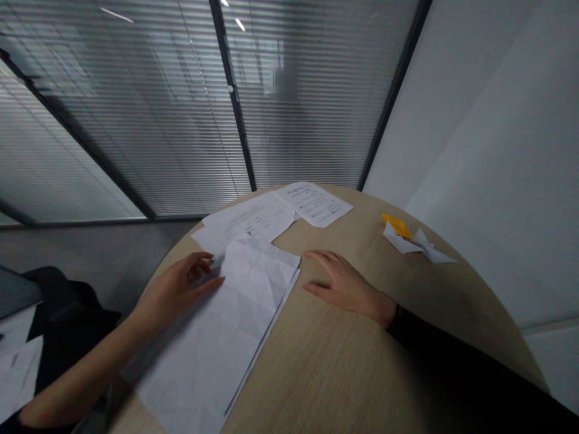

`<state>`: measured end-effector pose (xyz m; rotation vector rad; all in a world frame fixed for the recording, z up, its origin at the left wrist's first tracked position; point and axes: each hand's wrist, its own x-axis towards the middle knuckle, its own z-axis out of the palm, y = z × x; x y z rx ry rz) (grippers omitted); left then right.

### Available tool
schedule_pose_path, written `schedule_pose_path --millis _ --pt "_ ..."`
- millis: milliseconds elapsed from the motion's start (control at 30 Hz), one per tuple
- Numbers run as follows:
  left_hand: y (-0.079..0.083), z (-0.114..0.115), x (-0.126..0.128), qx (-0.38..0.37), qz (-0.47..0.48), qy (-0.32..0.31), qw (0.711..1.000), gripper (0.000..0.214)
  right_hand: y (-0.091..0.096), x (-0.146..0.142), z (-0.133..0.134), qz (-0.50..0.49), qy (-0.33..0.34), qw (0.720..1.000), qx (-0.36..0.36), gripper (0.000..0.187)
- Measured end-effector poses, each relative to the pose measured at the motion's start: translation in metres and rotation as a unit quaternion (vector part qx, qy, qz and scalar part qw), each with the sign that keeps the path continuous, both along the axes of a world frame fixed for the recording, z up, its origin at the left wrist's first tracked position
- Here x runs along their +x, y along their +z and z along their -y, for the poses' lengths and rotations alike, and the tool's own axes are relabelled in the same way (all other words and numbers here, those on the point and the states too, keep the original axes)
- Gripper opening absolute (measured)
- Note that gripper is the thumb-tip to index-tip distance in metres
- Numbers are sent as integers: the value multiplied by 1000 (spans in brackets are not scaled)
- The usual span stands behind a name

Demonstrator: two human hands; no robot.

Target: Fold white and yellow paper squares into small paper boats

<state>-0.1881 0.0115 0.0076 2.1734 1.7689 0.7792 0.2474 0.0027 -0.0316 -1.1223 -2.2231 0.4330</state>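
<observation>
Creased paper sheet [226, 319] touched by left hand [176, 295]
Its fingers are half curled, grip unclear; right hand [346, 286] is laid flat, fingers spread, empty, on the round wooden table [325, 374].

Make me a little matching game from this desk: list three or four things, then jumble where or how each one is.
Things:
1. left hand
2. right hand
3. creased white paper sheet
4. yellow paper piece

Places or states:
A. beside a folded white paper shape
B. flat on the wood tabletop
C. marked with many fold lines
D. touching the sheet's edge

Pairs: 1-D, 2-B, 3-C, 4-A
</observation>
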Motion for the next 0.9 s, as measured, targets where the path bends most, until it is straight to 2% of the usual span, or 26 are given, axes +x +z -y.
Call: schedule_pose_path --millis 100,233,333,600,767,900 --pt "2 4 6 -22 -13 -7 1000 68 0 -24 -3 -16 -3 1000 -6 71" --pt "5 13 18 29 -76 -14 997 63 0 -47 0 -55 -15 998 -26 68" --pt "2 18 25 56 -93 3 994 64 0 -59 2 -83 -32 995 -35 72" --pt "1 22 27 80 -37 12 996 61 -3 -66 -16 -76 -75 994 -39 80" --pt "-3 21 28 65 -37 10 997 64 -6 -69 -26 -86 -69 993 -45 83" --pt "-10 17 27 51 -47 -3 998 73 -5 -70 -24 -37 -44 998 -14 96"
